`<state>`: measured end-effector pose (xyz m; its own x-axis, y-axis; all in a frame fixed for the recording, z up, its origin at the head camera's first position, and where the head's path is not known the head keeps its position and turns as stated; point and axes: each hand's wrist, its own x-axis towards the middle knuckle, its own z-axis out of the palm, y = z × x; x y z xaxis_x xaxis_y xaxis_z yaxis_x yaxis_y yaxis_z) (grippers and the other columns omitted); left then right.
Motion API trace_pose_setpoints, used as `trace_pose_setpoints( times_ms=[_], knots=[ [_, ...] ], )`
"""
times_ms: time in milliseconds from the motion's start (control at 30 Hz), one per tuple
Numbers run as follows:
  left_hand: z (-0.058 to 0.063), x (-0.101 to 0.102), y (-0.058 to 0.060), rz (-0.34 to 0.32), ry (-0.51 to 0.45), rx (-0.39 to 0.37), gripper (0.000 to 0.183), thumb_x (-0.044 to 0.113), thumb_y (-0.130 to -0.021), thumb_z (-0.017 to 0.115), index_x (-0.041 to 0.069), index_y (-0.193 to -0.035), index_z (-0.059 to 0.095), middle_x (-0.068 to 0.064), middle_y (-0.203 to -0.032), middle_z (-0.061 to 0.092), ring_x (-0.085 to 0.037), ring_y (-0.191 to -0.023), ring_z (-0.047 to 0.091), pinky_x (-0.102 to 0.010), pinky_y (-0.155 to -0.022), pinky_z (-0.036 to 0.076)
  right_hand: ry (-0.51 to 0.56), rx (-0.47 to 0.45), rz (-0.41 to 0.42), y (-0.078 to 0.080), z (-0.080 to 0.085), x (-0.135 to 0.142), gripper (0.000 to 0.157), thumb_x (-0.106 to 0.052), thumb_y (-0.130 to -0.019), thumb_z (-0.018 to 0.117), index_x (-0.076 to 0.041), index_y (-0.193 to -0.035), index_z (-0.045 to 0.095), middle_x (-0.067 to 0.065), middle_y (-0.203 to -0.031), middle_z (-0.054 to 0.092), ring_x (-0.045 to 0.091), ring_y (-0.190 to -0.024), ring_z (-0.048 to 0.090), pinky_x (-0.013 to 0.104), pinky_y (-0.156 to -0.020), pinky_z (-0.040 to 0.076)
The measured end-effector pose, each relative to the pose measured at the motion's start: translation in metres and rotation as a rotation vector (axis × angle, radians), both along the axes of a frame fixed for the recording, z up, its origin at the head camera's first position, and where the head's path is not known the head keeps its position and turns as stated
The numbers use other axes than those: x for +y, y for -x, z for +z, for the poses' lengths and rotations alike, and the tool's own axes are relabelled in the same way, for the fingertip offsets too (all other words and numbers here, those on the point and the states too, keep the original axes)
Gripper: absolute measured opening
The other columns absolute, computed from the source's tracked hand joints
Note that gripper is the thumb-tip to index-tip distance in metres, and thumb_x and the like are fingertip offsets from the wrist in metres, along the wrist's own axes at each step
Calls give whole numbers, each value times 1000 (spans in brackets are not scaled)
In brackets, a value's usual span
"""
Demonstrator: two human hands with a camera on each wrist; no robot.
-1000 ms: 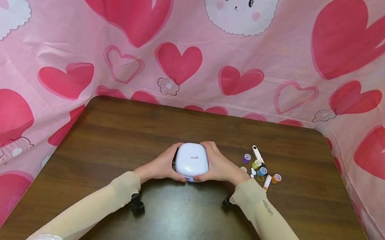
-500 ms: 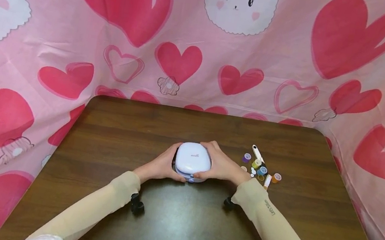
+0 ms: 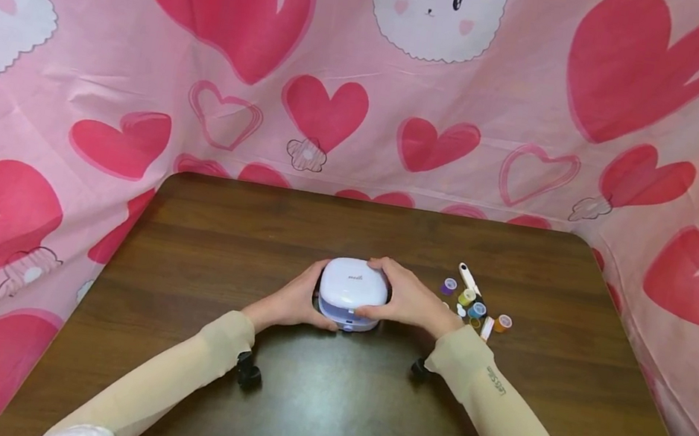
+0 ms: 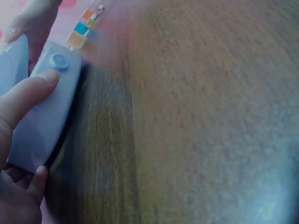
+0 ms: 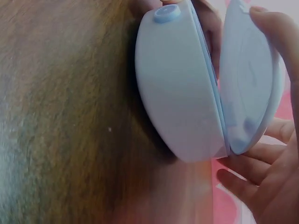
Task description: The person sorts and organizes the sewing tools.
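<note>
A rounded white hinged case stands mid-table, its lid [image 3: 349,283] tilted up from its base [image 5: 175,84]. My left hand [image 3: 295,302] grips the base from the left side. In the left wrist view its thumb lies on the front wall beside a round button [image 4: 59,61]. On the right, my right hand [image 3: 408,299] holds the raised lid [image 5: 250,79], thumb on the front rim and fingers behind near the hinge side. A wedge-shaped gap shows between lid and base in the right wrist view. What lies inside the base is hidden.
Right of the case lie small thread spools: purple [image 3: 448,286], yellow [image 3: 466,297], blue [image 3: 477,310] and orange [image 3: 503,323]. Near them are a white-handled tool [image 3: 467,276], a white stick-like item [image 3: 487,328] and small white pieces [image 3: 461,311]. A heart-patterned cloth [image 3: 324,112] hangs behind the table.
The lid was down on the base a second ago. My right hand has lifted it, front edge rising, and shifted slightly right. My left hand has stayed on the base.
</note>
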<state>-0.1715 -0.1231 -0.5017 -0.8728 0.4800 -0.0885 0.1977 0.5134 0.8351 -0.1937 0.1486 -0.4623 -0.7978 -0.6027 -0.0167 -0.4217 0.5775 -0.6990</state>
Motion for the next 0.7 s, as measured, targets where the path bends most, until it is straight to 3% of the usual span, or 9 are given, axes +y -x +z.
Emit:
trace_pose_setpoints(
  times_ms=[167,400,700],
  knots=[
    [0,1,-1,6,11,18,124,30,-68,100,2,-160,22,-19,-158,37,-32,-142,42,-50,-119,36,10,71,1,0,3,3,88,-55,-79,85,-9,-149,56,11,-149,57,31,-131,57,52,-108,49],
    [-2,1,0,1,-7,19,124,29,-69,100,2,-161,21,-20,-159,36,-32,-143,42,-49,-119,37,72,166,-14,0,1,7,73,-49,-80,89,-12,-139,68,4,-132,62,24,-119,61,49,-102,54],
    [-3,-1,0,-17,-11,32,125,28,-69,100,2,-162,19,-20,-161,34,-32,-145,40,-48,-119,37,199,127,-81,1,6,9,56,-36,-81,91,-15,-130,75,3,-133,71,25,-124,66,50,-105,52]
  ],
)
